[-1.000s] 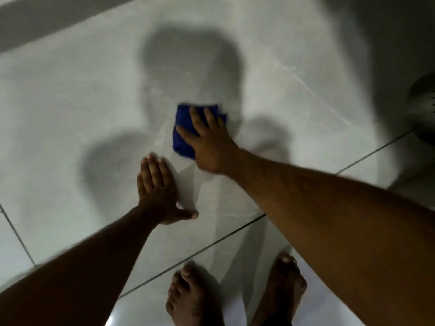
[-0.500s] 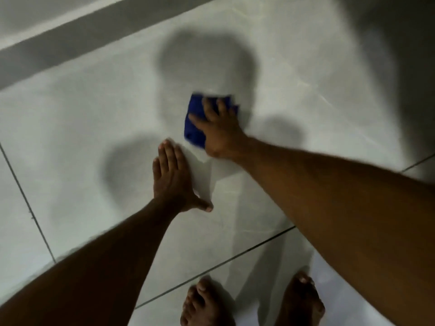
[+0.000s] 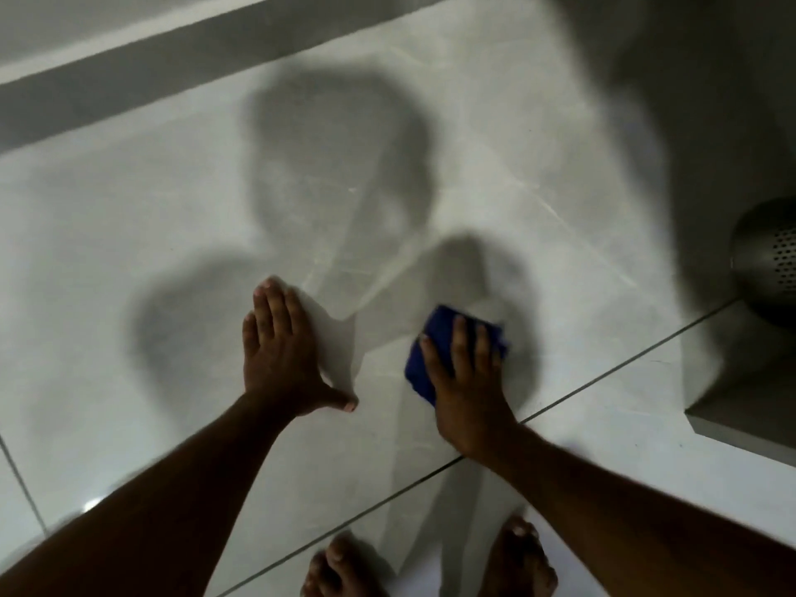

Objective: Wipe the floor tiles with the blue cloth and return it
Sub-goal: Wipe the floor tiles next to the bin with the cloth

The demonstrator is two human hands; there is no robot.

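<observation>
From my head camera, looking down: my right hand lies flat with fingers spread on the blue cloth, pressing it to the pale floor tile just above a dark grout line — pinning the cloth rather than gripping it. My left hand is open, palm down on the bare tile, near the cloth but apart from it, thumb out to the side. My two bare feet stand at the lower edge. To the right, a dark rounded perforated object stands beside a grey ledge — what it is I cannot tell. A grey skirting band runs along the top.
</observation>
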